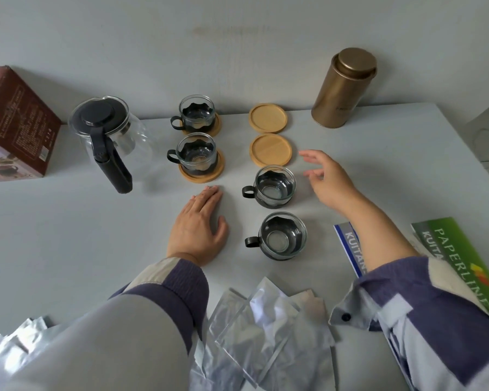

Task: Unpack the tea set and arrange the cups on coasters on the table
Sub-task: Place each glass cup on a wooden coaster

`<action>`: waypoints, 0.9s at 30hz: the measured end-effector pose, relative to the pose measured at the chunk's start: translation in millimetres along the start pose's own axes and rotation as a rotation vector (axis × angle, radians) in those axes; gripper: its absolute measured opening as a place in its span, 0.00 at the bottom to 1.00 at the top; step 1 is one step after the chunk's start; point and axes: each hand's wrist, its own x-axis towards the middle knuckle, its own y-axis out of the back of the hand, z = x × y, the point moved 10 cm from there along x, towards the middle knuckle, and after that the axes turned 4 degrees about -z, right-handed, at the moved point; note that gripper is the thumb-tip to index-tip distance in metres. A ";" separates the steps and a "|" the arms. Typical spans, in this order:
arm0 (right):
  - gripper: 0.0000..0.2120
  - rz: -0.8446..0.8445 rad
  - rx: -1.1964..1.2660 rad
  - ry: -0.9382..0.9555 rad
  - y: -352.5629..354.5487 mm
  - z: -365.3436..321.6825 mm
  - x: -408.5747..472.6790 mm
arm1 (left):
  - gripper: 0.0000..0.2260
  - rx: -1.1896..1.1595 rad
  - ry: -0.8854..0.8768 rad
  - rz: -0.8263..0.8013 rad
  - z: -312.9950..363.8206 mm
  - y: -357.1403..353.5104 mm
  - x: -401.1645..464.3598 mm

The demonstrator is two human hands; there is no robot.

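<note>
Two glass cups with black holders stand on wooden coasters: the far cup (197,112) and the nearer cup (196,153). To their right lie two bare wooden coasters (268,118) (271,149). Two more cups (274,186) (283,235) stand directly on the white table (68,235). My left hand (199,225) rests flat on the table, left of those cups, holding nothing. My right hand (326,180) hovers to the right of the third cup, fingers apart and empty. A glass teapot (110,136) with a black lid and handle stands at the left.
A brown cardboard box (14,122) sits at the far left. A gold tin canister (343,88) stands at the back right. Clear plastic bags (266,334) lie near the front edge. Green and blue booklets (458,258) lie under my right arm.
</note>
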 end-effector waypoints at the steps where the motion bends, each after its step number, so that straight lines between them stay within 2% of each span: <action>1: 0.25 0.012 0.048 -0.010 -0.2 1.7 -13.7 | 0.27 -0.010 0.002 0.001 0.3 0.5 0.0; 5: 0.20 0.053 0.359 -0.031 -11.7 5.0 -74.6 | 0.27 -0.009 -0.002 -0.004 2.4 1.2 -0.5; 7: 0.20 0.032 0.434 -0.040 -27.3 5.4 -104.4 | 0.27 -0.006 -0.008 -0.006 3.9 1.6 -1.2; 11: 0.42 -0.011 0.327 -0.093 -64.5 10.8 -136.6 | 0.27 0.007 -0.007 -0.003 4.5 2.4 -1.1; 13: 0.46 0.077 0.180 -0.051 -69.7 6.7 -138.9 | 0.27 0.009 -0.007 0.001 4.1 2.0 -1.4; 16: 0.40 0.262 0.063 0.006 -63.1 -1.9 -138.0 | 0.25 0.021 -0.007 0.014 3.6 2.4 -0.4; 18: 0.38 0.304 0.044 0.013 -61.8 -3.5 -138.5 | 0.25 0.035 -0.008 0.013 4.0 2.6 -0.9; 23: 0.36 0.226 0.115 -0.013 -62.6 1.1 -141.8 | 0.26 0.034 0.079 0.015 7.0 -3.6 -4.1; 27: 0.34 0.140 0.202 -0.009 -37.4 -5.6 -131.9 | 0.29 0.046 0.138 0.034 20.6 -10.9 -4.7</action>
